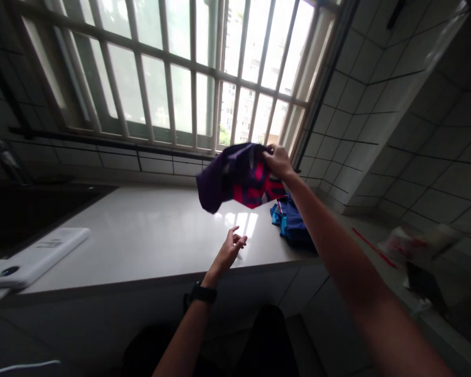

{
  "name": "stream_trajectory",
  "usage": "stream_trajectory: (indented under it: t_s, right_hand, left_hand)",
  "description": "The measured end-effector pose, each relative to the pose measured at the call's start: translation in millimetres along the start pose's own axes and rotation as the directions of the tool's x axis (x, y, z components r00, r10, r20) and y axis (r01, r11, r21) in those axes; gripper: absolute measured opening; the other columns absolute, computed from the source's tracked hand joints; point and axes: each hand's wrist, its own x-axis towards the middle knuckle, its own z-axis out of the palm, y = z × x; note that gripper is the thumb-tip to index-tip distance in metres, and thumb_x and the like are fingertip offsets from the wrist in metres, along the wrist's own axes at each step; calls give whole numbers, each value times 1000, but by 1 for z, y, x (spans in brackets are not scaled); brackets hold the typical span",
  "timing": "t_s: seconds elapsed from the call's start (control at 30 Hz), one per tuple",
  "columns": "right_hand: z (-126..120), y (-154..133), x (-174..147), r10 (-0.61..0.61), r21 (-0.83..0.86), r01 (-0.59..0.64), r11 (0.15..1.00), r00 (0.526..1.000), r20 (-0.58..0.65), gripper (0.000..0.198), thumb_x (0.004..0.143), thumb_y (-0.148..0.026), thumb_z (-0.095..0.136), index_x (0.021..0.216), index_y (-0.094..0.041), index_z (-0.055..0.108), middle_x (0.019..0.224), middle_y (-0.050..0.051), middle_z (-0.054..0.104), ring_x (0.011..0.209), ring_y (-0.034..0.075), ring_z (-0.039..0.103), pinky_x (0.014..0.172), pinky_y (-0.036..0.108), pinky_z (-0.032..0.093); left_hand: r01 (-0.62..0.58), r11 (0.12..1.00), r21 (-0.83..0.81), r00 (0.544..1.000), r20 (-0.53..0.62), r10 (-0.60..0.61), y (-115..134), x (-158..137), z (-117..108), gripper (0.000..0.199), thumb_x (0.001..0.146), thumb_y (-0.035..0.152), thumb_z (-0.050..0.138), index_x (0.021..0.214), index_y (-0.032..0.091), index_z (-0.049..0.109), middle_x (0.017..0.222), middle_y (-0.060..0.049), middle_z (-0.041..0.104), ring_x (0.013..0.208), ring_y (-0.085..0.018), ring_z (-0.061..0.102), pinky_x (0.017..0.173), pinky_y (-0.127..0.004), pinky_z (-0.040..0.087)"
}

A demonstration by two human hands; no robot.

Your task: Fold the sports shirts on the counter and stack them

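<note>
A dark purple piece of cloth with a pink-red pattern (241,178) hangs in the air above the counter. My right hand (278,159) pinches it by its upper right edge; whether it is a garment I cannot tell. Below the cloth and apart from it, my left hand (230,251) is open over the counter's front part, fingers slightly bent and holding nothing. A black watch-like band (203,293) circles my left wrist. To the right, partly behind my right forearm, lies a pile of blue cloths (294,222).
The white counter (141,225) runs below a barred window (188,68). At the left are a white power bank-like device (43,256) with a cable and a dark sink (31,209). A red strip (374,248) and blurred items (412,243) lie far right.
</note>
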Motion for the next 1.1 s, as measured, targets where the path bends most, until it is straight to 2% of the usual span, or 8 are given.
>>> stream_trajectory:
  t_s: [0.07,0.17,0.27,0.43,0.63,0.8,0.97,1.1]
  right_hand:
    - [32,4,-27,78,-150,-43,988,969,234,28,97,-23,62,123,-13,67,125,15,73,116,25,68,100,35,53]
    - [67,12,-62,118,-317,24,948,899,422,39,97,-24,65,134,-15,63,141,18,65,131,28,61,106,35,49]
    - [90,20,-84,129,-324,64,944,832,540,38,102,-30,59,137,-16,62,138,15,68,130,25,62,104,31,49]
    - [127,34,-117,196,-310,78,948,624,756,34,94,-39,73,120,-17,68,120,13,76,109,27,71,84,28,52]
    - [163,48,-169,190,-272,-42,961,818,543,25,110,-33,45,124,-23,62,128,11,70,107,23,70,82,28,51]
    - [166,48,-183,201,-249,-90,964,862,466,29,110,-30,39,129,-22,61,130,13,66,111,24,68,89,29,50]
    - [168,48,-184,172,-210,-82,974,874,454,31,111,-30,39,132,-21,60,131,14,67,115,25,66,93,30,48]
    - [165,47,-184,183,-173,-116,978,874,451,27,110,-27,41,125,-22,63,130,13,69,110,22,67,88,28,47]
  left_hand:
    - [20,997,68,1000,12,-20,2,-1,0,53,97,55,41,124,15,61,91,-7,70,89,-22,67,78,-33,55]
    - [-17,993,120,998,56,10,9,-6,1,46,99,52,36,94,19,68,89,-6,71,89,-22,66,87,-35,55]
    - [-108,991,74,992,77,102,17,-10,1,44,98,51,39,106,20,69,102,-6,73,92,-21,66,90,-33,54]
    - [-155,982,106,977,165,136,20,-14,-2,45,98,54,42,105,20,72,109,-7,76,100,-23,67,95,-35,52]
    - [-168,969,178,969,210,130,24,-25,11,44,96,55,47,78,19,65,77,-4,70,73,-20,63,70,-30,50]
    - [-66,910,408,981,-141,135,49,-35,-12,23,94,38,57,101,21,71,85,-4,74,79,-21,69,80,-32,53]
    - [263,559,786,952,-305,-19,47,-26,-71,43,81,28,75,123,19,69,118,-15,74,116,-35,66,100,-43,50]
    - [260,418,871,962,-272,-33,34,-25,-84,30,89,15,55,110,19,76,120,-18,74,118,-35,66,102,-44,50]
